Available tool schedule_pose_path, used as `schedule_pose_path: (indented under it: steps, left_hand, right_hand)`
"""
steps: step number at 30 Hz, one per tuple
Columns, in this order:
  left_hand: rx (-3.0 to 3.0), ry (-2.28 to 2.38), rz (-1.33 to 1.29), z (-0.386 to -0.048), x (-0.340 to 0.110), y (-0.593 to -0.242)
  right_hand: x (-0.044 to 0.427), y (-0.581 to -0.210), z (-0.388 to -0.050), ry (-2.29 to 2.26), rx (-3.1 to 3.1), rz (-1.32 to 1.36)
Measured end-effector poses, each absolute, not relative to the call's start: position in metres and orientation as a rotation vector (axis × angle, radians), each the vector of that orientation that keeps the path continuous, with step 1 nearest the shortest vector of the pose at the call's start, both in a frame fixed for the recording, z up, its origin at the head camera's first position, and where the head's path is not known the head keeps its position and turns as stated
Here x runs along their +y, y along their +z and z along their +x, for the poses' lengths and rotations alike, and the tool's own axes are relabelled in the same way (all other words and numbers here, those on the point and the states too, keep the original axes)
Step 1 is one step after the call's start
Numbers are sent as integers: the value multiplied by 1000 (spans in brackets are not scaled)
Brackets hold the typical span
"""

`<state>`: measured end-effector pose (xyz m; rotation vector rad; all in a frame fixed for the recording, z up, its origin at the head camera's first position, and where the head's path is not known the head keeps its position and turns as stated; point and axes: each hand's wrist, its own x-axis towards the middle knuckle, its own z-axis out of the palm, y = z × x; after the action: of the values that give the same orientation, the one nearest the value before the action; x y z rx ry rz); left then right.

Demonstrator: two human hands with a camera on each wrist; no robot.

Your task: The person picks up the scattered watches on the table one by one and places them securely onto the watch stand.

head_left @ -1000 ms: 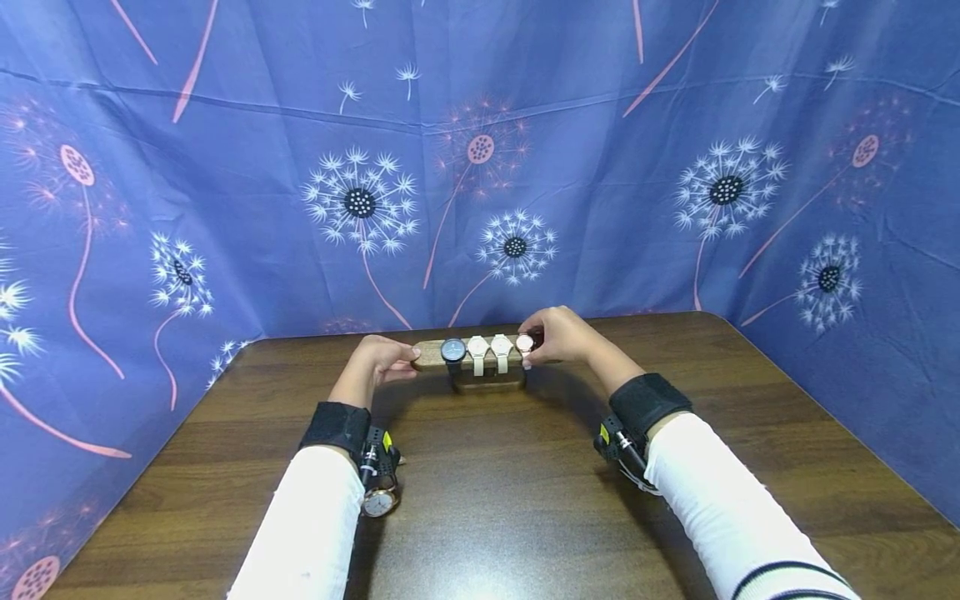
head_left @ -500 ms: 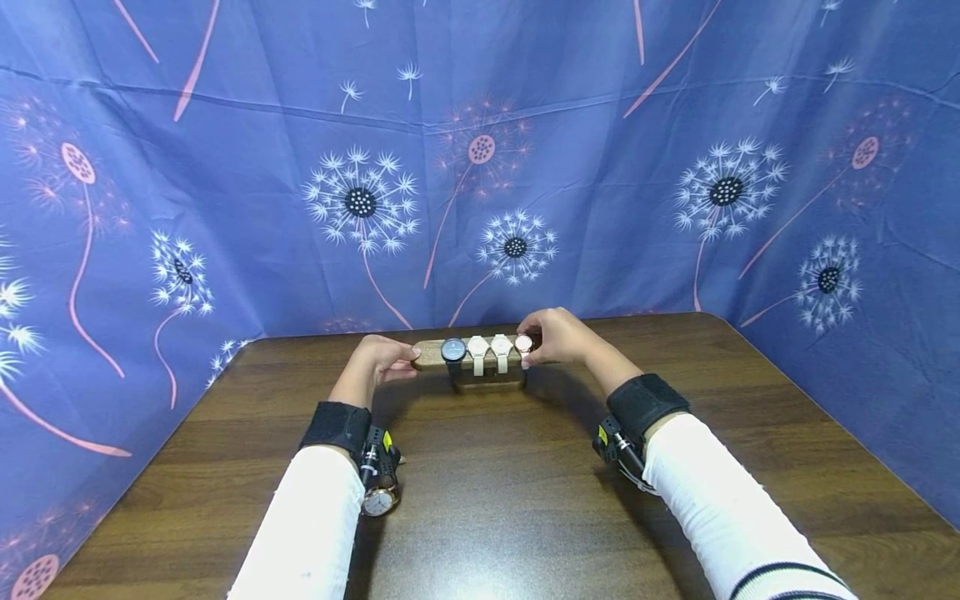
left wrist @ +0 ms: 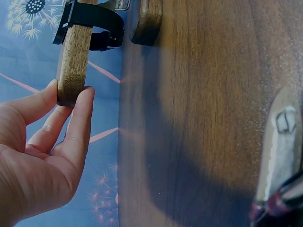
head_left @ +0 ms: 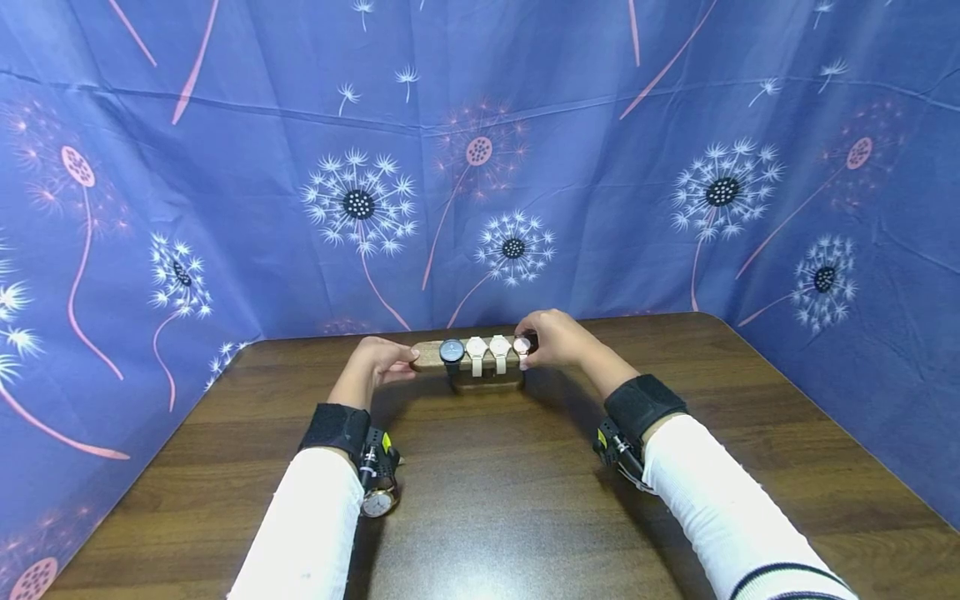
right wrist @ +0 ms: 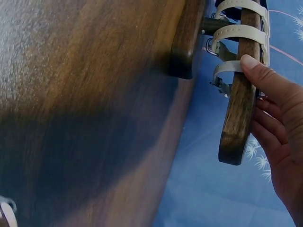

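Observation:
A wooden watch stand (head_left: 427,357) stands near the table's far edge, its bar raised on a base (right wrist: 182,52). Along the bar sit a black watch (head_left: 452,351), two cream-strapped watches (head_left: 476,348) (head_left: 499,347) and, rightmost, a small rose-gold watch (head_left: 522,345) with a pale strap. My left hand (left wrist: 52,146) pinches the bar's left end between thumb and fingers, apart from the black watch. At the right, my right hand (right wrist: 279,118) holds the rightmost watch; its thumb presses the pale strap (right wrist: 228,67) against the bar. Its other fingers are partly hidden behind the bar.
Another watch (head_left: 378,502) with a white dial lies on the wooden table (head_left: 480,467) beside my left forearm; its strap (left wrist: 284,137) shows in the left wrist view. A blue dandelion-print cloth (head_left: 480,200) hangs behind and at both sides.
My right hand and the rightmost watch have shifted slightly left along the bar, closer to the cream-strapped watches. My left hand keeps its hold on the bar's left end.

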<state>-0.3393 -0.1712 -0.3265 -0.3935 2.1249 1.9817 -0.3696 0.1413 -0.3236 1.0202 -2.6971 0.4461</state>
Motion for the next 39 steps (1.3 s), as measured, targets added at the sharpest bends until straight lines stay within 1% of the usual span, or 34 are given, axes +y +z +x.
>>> schedule_pose_path:
  steps: [10, 18, 24, 30, 34, 39]
  left_hand:
    - [2118, 2003, -447, -335, -167, -329]
    - [2351, 1754, -327, -330, -175, -317]
    - [2548, 1619, -143, -307, -187, -287]
    - [2586, 1746, -42, -279, -213, -263]
    - [2539, 1894, -13, -259, -234, -265]
    - [2416, 2064, 4, -241, -248, -281]
  right_hand:
    - [145, -324, -365, 513, -2703, 997]
    - [155, -312, -355, 668, -2768, 933]
    - [185, -296, -330, 746, -2774, 939]
    - [223, -287, -304, 915, -2772, 1025]
    - [239, -289, -285, 1079, -2823, 1054]
    - [253, -298, -268, 1219, -2881, 1078]
